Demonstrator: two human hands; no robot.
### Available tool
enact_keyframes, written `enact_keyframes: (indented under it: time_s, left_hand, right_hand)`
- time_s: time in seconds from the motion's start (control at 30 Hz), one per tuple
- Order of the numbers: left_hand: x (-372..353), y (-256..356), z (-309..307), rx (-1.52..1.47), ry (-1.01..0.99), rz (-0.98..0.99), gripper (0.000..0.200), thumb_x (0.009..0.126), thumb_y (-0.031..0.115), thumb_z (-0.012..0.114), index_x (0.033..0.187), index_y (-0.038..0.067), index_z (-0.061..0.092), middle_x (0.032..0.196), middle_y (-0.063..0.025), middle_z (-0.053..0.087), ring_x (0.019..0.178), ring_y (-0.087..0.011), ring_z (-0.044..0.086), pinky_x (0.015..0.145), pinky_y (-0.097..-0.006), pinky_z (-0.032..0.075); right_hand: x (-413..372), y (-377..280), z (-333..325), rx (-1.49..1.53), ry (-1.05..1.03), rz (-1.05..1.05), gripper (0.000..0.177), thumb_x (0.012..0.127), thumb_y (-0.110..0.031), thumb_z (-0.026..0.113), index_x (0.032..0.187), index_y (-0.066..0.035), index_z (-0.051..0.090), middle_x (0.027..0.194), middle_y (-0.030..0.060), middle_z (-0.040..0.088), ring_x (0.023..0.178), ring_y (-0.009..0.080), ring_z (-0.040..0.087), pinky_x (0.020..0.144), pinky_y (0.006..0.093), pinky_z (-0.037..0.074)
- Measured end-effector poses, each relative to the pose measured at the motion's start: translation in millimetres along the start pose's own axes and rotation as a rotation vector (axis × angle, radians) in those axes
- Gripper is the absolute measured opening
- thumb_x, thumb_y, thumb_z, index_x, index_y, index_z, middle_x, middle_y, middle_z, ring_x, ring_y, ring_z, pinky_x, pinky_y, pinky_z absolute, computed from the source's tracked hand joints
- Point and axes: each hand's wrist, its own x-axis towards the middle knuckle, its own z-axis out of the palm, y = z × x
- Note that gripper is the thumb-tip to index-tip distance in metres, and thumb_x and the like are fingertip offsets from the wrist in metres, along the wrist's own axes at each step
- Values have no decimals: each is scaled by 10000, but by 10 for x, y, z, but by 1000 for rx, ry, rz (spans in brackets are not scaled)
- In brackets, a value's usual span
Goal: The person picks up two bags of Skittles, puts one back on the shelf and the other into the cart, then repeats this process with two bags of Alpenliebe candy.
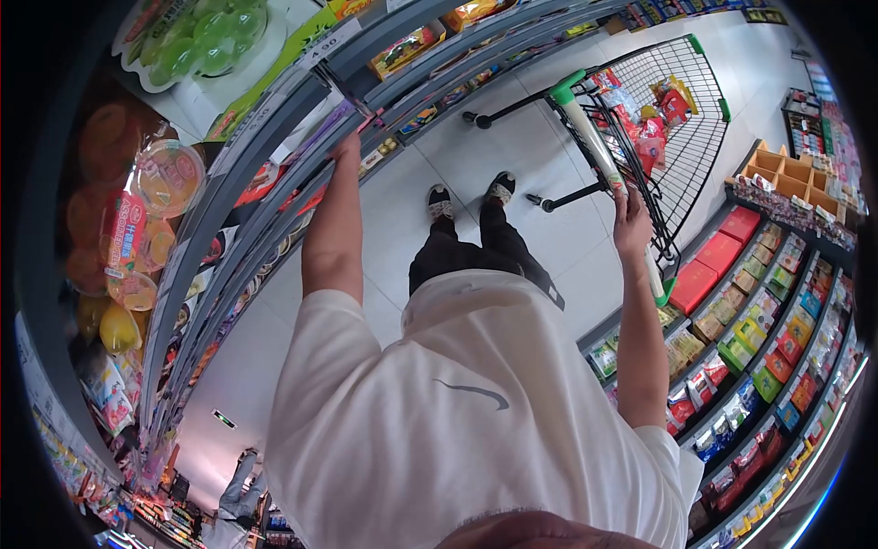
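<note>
My left hand (347,146) reaches in at the shelf edge on the left. It is beside a purple and pink package (335,121), and its fingers are mostly hidden, so whether it grips anything does not show. On the right, my right hand (632,225) is closed on the pale handle of a shopping cart (587,137) with green corner pieces. Inside the cart's wire basket lie several red and yellow snack packs (651,137).
Close on the left, a tall shelf (233,151) holds fruit jelly cups (166,178) and a green grape-shaped pack (206,41). Curved shelves of colourful packets (750,339) and red boxes (716,261) stand on the right. Another person (240,494) is at lower left.
</note>
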Motion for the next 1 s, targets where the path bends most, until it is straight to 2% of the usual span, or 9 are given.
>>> enact_keyframes:
  time_s: [0.13, 0.23, 0.33, 0.53, 0.63, 0.73, 0.87, 0.93, 1.0]
  left_hand:
    - [38, 16, 136, 173, 32, 44, 559, 949, 496, 465, 1326, 96, 565, 1393, -155, 533, 1291, -368, 483, 1058, -473, 376]
    - [49, -9, 103, -43, -37, -62, 703, 885, 583, 533, 1375, 78, 523, 1453, -170, 473, 1344, -357, 434, 1091, -409, 343]
    - [-214, 204, -93, 79, 3, -166, 713, 868, 615, 526, 1343, 84, 560, 1407, -164, 524, 1301, -360, 483, 1072, -409, 369]
    - [-207, 229, -149, 189, -8, -149, 735, 860, 651, 494, 1326, 89, 579, 1389, -141, 547, 1277, -351, 509, 1075, -407, 373]
    - [67, -102, 87, 95, 60, -54, 770, 850, 680, 486, 1345, 96, 563, 1404, -135, 535, 1308, -350, 477, 1090, -427, 353]
    - [-27, -141, 48, 250, 209, 0, 717, 838, 589, 615, 1336, 75, 561, 1293, -151, 618, 1129, -305, 626, 923, -405, 501]
    - [-120, -414, 142, -376, 7, -261, 477, 828, 327, 749, 1193, 52, 613, 982, -97, 689, 710, -197, 673, 596, -301, 541]
    - [-466, -473, 128, -780, -70, -313, 353, 825, 207, 767, 1114, 57, 630, 842, -43, 671, 548, -138, 617, 484, -246, 501]
    - [-780, -536, 64, -734, -268, -391, 321, 839, 178, 751, 1108, 63, 619, 836, -21, 651, 632, -150, 629, 540, -257, 515]
  right_hand:
    - [-44, -22, 18, 2, 10, -24, 369, 992, -375, 516, 1224, -104, 608, 1027, 169, 668, 889, 370, 646, 749, 441, 507]
    - [-83, -84, 5, -5, 20, -18, 366, 986, -372, 525, 1227, -109, 607, 997, 173, 668, 864, 377, 642, 746, 441, 507]
    - [-102, -132, -6, 19, 3, 13, 359, 985, -370, 525, 1224, -116, 611, 985, 172, 669, 866, 371, 643, 744, 437, 507]
    - [-124, -132, 18, 5, 40, -27, 336, 983, -353, 530, 1203, -115, 620, 986, 165, 670, 855, 372, 640, 727, 439, 502]
    - [-143, -191, -22, 10, 36, -9, 334, 980, -349, 537, 1198, -110, 620, 986, 165, 671, 855, 367, 642, 723, 437, 501]
    - [-149, -192, -10, 21, 68, -42, 328, 976, -347, 545, 1182, -104, 623, 960, 160, 670, 838, 353, 644, 709, 432, 498]
    - [-171, -188, -10, 8, 81, -44, 321, 971, -353, 552, 1150, -98, 630, 898, 147, 661, 796, 333, 644, 682, 427, 490]
    - [-174, -128, 31, 4, 103, -52, 332, 963, -370, 563, 1123, -89, 640, 866, 136, 658, 773, 322, 642, 672, 420, 488]
    - [-190, -115, 54, 21, 111, -50, 341, 959, -379, 568, 1116, -86, 643, 864, 134, 662, 770, 320, 644, 670, 420, 489]
